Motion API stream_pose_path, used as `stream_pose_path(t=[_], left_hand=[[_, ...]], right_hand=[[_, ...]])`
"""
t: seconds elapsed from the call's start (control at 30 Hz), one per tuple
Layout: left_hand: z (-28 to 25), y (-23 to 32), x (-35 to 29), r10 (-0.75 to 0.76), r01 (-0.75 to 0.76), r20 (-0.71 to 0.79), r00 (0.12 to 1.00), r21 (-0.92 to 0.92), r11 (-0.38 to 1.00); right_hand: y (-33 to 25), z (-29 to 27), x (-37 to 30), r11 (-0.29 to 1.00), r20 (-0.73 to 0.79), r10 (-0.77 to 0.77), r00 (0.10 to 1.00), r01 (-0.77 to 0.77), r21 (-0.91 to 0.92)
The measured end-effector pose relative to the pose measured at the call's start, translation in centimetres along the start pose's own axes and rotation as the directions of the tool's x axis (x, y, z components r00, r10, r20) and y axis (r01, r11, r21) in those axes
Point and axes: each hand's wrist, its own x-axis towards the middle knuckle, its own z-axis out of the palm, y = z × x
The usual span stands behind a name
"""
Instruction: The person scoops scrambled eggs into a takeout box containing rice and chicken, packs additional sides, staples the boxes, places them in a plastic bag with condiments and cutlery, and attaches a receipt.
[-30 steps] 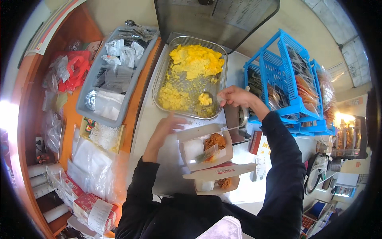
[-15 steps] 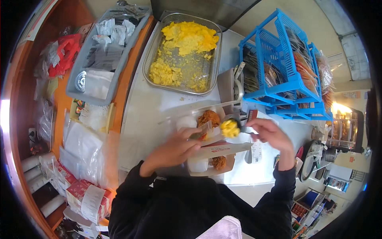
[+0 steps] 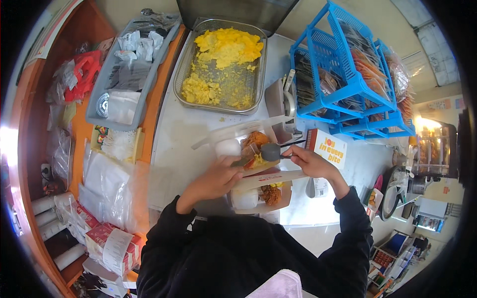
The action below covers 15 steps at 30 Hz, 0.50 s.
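Observation:
My right hand [image 3: 314,165] is closed on the handle of a dark measuring scoop [image 3: 271,152], its bowl turned over above the farther takeout box [image 3: 271,133]. Inside that box are white rice [image 3: 228,148], fried chicken [image 3: 256,139] and some yellow scrambled egg [image 3: 257,160] under the scoop. At the box's left front, my left hand [image 3: 216,178] has its fingers drawn together around a small greenish, partly clear item that I cannot make out. Closer to me stands a second takeout box [image 3: 284,200] with rice, chicken and a little egg, its raised flap between the two boxes.
A wire-mesh tray [image 3: 177,84] of scrambled egg [image 3: 228,47] stands behind the boxes. Blue baskets [image 3: 318,102] of packets are at the back right, by a metal container [image 3: 275,102]. A printed carton [image 3: 330,148] lies right. A grey bin [image 3: 133,94] of cutlery and plastic bags sits left.
The scoop, earlier upright and full of egg, is now turned over above the farther box. My right hand has shifted left with it. Egg now shows in the nearer box.

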Motion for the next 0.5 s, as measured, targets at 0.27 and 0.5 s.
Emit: stream_pose_path(t=[0.27, 0.5], left_hand=[[-0.9, -0.6, -3.0, -0.008, -0.022, -0.212, 0.977, -0.139, 0.990], [-0.8, 0.3, -5.5, -0.088, -0.022, -0.333, 0.939, -0.313, 0.950]], right_hand=[[-3.2, -5.5, -1.6, 0.676, -0.016, 0.209, 0.978, -0.133, 0.725], [-4.3, -9.3, 13.2, 0.991, -0.127, -0.119, 0.985, 0.126, 0.046]])
